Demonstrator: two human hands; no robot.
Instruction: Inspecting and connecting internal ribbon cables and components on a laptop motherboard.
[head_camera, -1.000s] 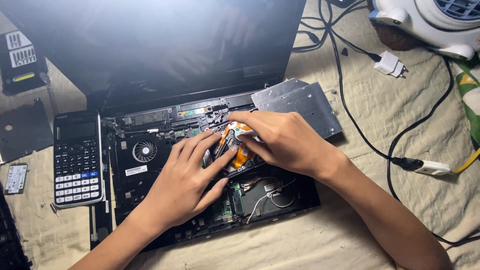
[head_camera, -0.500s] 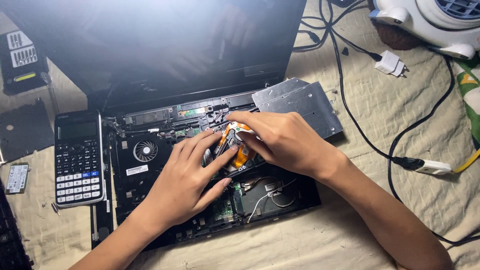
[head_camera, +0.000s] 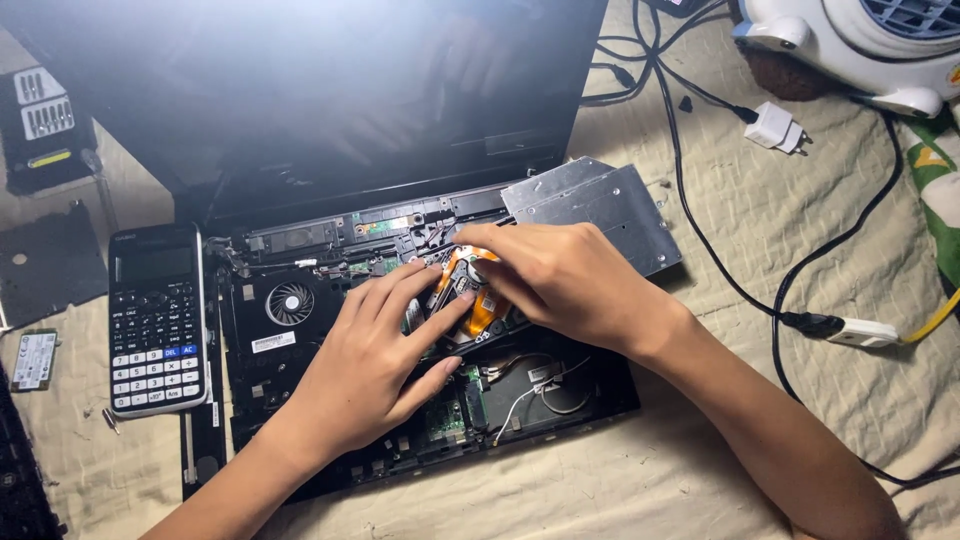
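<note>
An opened black laptop (head_camera: 300, 400) lies on a beige cloth with its board, round fan (head_camera: 290, 302) and wires bare, its dark screen (head_camera: 330, 90) tilted back. My left hand (head_camera: 375, 360) rests flat on the board, fingers spread and pressing beside an orange copper heat-sink piece (head_camera: 483, 305). My right hand (head_camera: 560, 285) reaches over from the right, fingertips pinched on the top of that orange piece. Most of the piece is hidden under both hands.
A silver metal drive case (head_camera: 600, 205) lies against the laptop's right rear. A black calculator (head_camera: 158, 315) sits left of the base, a small green card (head_camera: 35, 360) further left. Black cables (head_camera: 700, 240), a white charger plug (head_camera: 775, 127) and a white fan (head_camera: 860, 45) are at right.
My hands have stayed on the orange piece; the right fingertips have shifted slightly over it. Nothing else has moved.
</note>
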